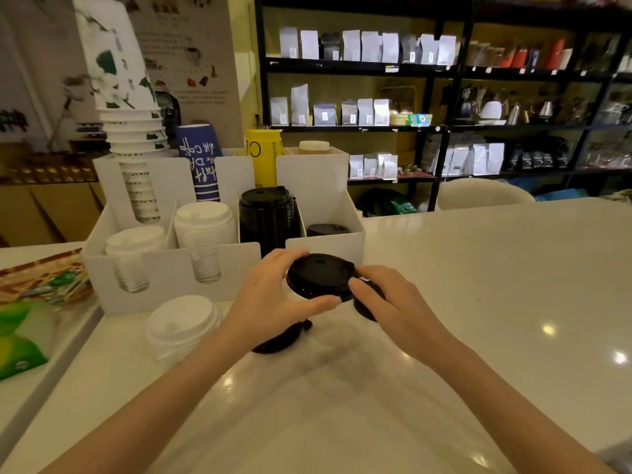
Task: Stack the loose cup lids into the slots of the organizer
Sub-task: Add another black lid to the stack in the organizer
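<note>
I hold a black cup lid (319, 275) above the white desk (478, 302), just in front of the white organizer (171, 268) that stands toward the desk's far left. My left hand (270, 299) grips the lid's left rim, its fingers (285, 256) curled over the far edge and the thumb pressed against the near edge. My right hand (386, 302) meets the lid at its right rim, thumb tip against the edge; whether the rest of its fingers close on this lid or on the second black lid (367, 302) showing just under that hand, I cannot tell. A third black lid (280, 338) lies on the desk below my left wrist. A stack of white lids (183, 325) sits loose on the desk, in front of the organizer near the left edge. In the organizer's front slots stand two stacks of white lids (203, 230), a tall stack of black lids (266, 213), and a low black stack (326, 230) in the rightmost slot. Paper cups (131, 131) rise from the rear slots.
</note>
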Tool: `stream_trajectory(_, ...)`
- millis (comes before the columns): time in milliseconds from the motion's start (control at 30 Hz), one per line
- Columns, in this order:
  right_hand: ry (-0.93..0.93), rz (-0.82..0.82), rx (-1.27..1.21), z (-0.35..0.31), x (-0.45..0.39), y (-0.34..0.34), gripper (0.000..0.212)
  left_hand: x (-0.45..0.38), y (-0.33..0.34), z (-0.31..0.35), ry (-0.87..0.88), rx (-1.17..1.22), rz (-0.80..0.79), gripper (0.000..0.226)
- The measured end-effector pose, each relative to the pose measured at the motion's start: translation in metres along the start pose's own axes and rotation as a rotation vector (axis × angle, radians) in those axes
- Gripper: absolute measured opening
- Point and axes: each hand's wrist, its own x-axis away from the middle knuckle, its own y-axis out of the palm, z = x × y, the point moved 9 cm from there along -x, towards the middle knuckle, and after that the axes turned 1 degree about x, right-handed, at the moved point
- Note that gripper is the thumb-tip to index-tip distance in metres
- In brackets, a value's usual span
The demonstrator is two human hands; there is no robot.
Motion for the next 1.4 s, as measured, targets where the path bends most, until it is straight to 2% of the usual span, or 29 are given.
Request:
stream_trajectory(367,-0.213,0.137,-0.093,-0.05,-0.112,-0.022,0.029,-0.069,-0.077,-0.004,0.003,0.002,0.261,0.073)
stream_trajectory(533,-0.236,0.225,-0.2,-0.05,-0.157,-0.013,0.027,-0.092,-0.098,-0.034,-0.073,0.043,0.413,0.067)
stream_trajectory(633,-0.228,0.213,-0.255,-0.046,-0.174,-0.001,0.025,-0.1,-0.099,-0.05,-0.113,0.032,0.476,0.064)
stream_trajectory(800,-0.144,0.074,-0.356,-0.024,-0.191,0.028,0.04,-0.103,-0.089,-0.069,-0.159,-0.009,0.472,0.062)
stream_trajectory(1067,-0.068,0.026,-0.403,-0.003,-0.195,0.037,0.039,-0.106,-0.076,-0.071,-0.192,-0.163,0.418,0.064)
stream_trajectory(1233,-0.02,-0.002,-0.443,0.001,-0.195,0.039,0.029,-0.105,-0.072,-0.067,-0.208,-0.223,0.416,0.061)
stream_trajectory(1400,-0.029,-0.002,-0.395,-0.002,-0.192,0.039,0.038,-0.105,-0.07,-0.062,-0.211,-0.299,0.385,0.059)
